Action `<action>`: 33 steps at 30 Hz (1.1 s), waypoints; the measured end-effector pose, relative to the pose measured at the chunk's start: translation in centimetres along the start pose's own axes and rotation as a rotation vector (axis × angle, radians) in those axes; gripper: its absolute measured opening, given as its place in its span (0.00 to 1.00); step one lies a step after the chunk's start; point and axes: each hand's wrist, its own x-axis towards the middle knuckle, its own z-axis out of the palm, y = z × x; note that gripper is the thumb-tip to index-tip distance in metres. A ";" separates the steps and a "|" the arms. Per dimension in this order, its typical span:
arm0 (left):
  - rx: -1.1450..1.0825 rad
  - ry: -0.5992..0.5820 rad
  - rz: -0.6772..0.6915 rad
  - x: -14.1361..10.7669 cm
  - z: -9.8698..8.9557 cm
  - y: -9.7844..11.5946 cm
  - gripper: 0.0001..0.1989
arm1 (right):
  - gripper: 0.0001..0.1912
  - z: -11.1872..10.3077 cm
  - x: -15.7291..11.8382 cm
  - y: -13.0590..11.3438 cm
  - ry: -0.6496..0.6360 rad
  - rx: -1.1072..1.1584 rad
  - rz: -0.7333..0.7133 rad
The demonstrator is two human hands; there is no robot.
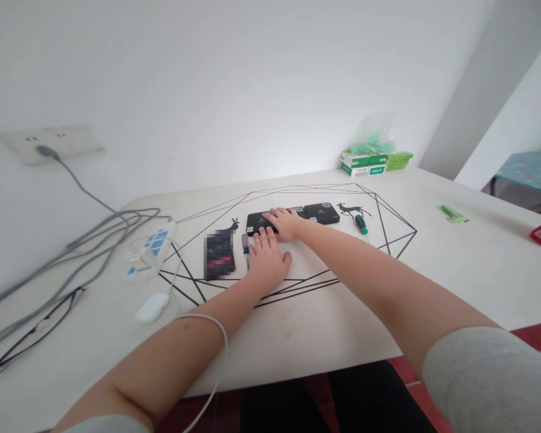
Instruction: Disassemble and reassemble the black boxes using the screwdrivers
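Note:
My left hand (268,260) lies flat with its fingers stretched forward, the tips at the near edge of a flat black box (255,223). Just behind it, my right hand (285,224) rests palm down across the black boxes, fingers extended. It hides much of the middle one; a second black box (322,213) sits to its right in the same row. A screwdriver (245,243) with a greyish-red and blue handle lies left of my left hand, its shaft partly covered. Right of the row is a green and black screwdriver (361,225). Neither hand grips anything.
A blurred-out dark item (219,257) lies at the left. Beyond it are a power strip (151,252), grey cables (112,228), a white earbud case (152,308) and glasses (40,328). Green-white boxes (364,161) stand by the wall; a green packet (454,213) lies right.

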 end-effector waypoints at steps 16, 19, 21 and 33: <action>-0.072 0.075 -0.013 -0.5 -0.2 -0.2 0.46 | 0.52 -2.1 5.9 -1.7 -0.057 0.203 0.043; -0.106 0.144 0.014 -0.5 -0.4 -0.1 0.49 | 0.54 -3.4 4.4 -1.2 0.060 0.256 0.021; -0.151 0.180 0.023 -0.5 -0.3 -0.2 0.50 | 0.57 -4.3 2.2 -0.3 0.169 0.427 -0.011; -0.754 -0.014 0.411 -0.5 0.5 -1.8 0.61 | 0.68 -0.8 -13.3 1.1 0.156 1.564 0.008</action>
